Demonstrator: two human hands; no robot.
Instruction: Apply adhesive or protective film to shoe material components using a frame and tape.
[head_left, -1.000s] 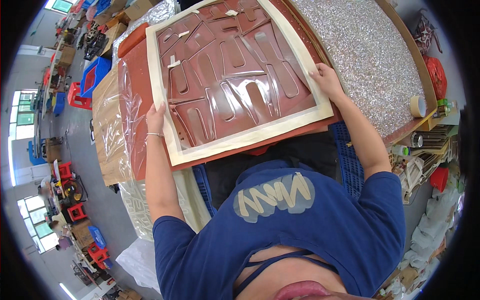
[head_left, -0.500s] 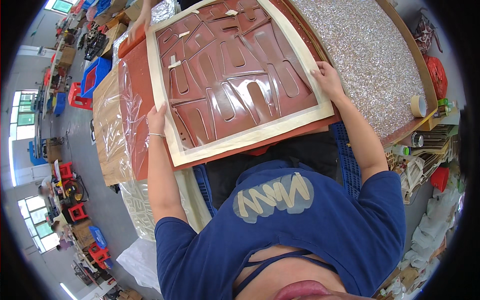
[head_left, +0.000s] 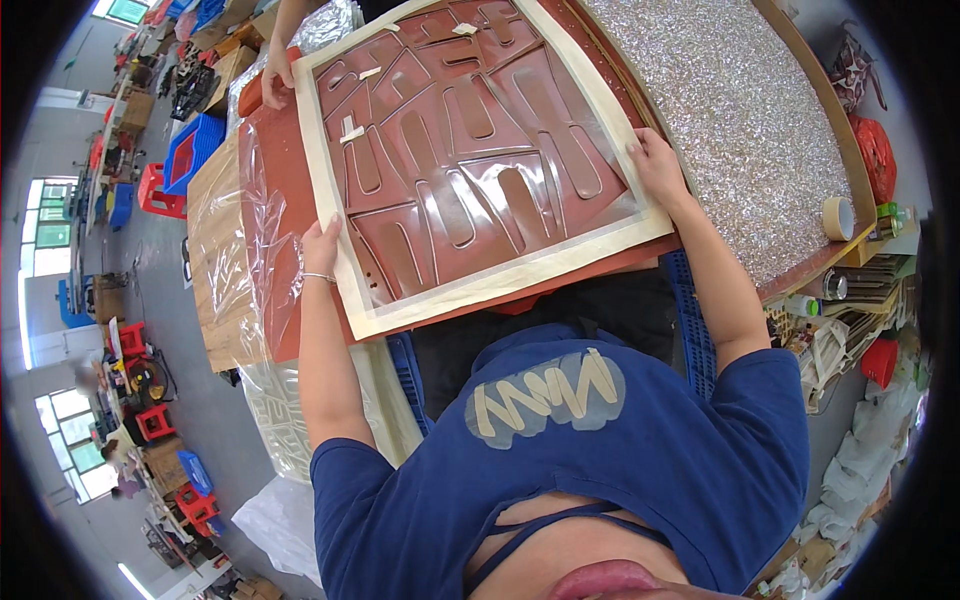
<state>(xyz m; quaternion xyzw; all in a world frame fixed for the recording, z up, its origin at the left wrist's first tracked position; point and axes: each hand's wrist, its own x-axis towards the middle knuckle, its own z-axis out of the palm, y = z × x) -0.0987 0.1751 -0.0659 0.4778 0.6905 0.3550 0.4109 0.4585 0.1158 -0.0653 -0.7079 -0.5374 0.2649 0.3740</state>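
Observation:
A large clear plastic stencil sheet (head_left: 470, 150) with cut-out shapes lies over a reddish-brown board (head_left: 600, 255). Cream tape (head_left: 500, 282) borders the sheet, and several small tape pieces stick to its far part. My left hand (head_left: 318, 250) is closed on the near left border, thumb on top. On the right border my right hand (head_left: 658, 165) grips the edge, fingers mostly hidden underneath. Another person's hand (head_left: 277, 78) is beside the sheet's far left edge, close to a red-brown block (head_left: 250, 97).
A glittery silver sheet (head_left: 740, 130) covers the surface at right, with a tape roll (head_left: 838, 218) at its edge. Clear film (head_left: 265, 220) lies over a wooden board (head_left: 215, 270) at left. Blue crates (head_left: 690, 310) stand below the near edge. Red stools (head_left: 160, 190) are farther left.
The stencil sheet has shifted slightly right and nearer to me, with both my hands on it. The other person's hand has moved nearer, beside the sheet's far left edge.

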